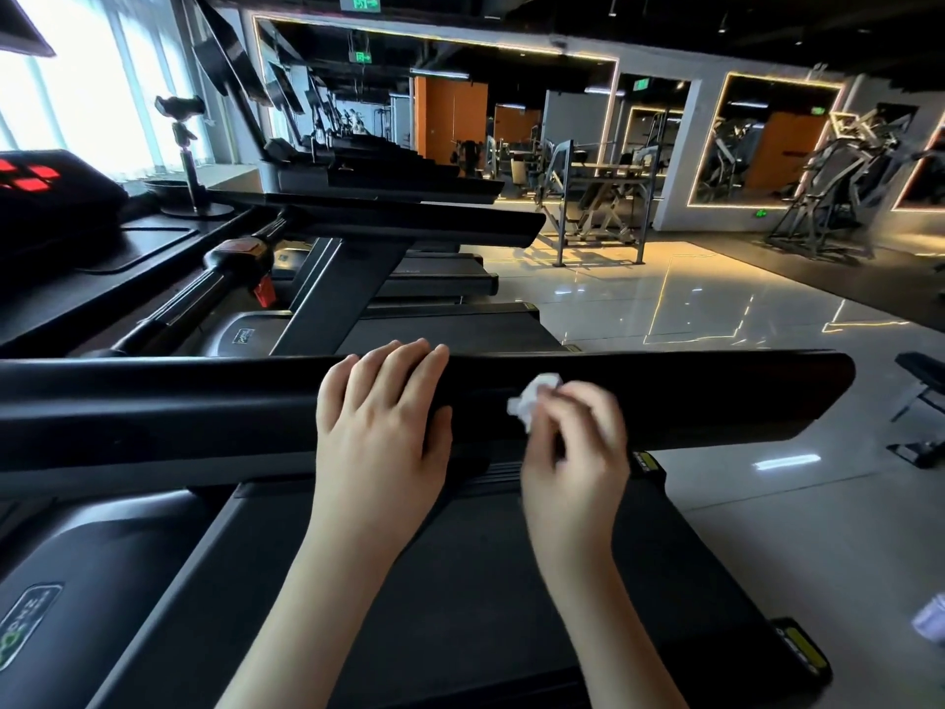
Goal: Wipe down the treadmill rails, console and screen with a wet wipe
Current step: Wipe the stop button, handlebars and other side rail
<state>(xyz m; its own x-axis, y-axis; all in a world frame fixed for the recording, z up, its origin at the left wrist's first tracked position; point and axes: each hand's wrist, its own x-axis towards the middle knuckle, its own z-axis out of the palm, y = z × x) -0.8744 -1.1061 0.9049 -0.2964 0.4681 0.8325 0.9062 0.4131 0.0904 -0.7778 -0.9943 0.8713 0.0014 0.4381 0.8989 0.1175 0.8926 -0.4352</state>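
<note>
A wide black treadmill rail (716,401) runs across the middle of the view. My left hand (381,417) rests flat on it, fingers straight and draped over its far edge. Just to the right, my right hand (578,442) pinches a crumpled white wet wipe (532,399) against the rail's top face. The treadmill's black belt (486,580) lies below my forearms. The console with red lit blocks (36,176) shows at the far left; its screen is mostly out of view.
A row of other treadmills (383,197) stretches away on the left beside bright windows. A phone stand (186,161) stands on the console deck. Glossy tiled floor (690,299), weight machines and a bench (920,381) fill the right. A pale object (933,619) lies at the right edge.
</note>
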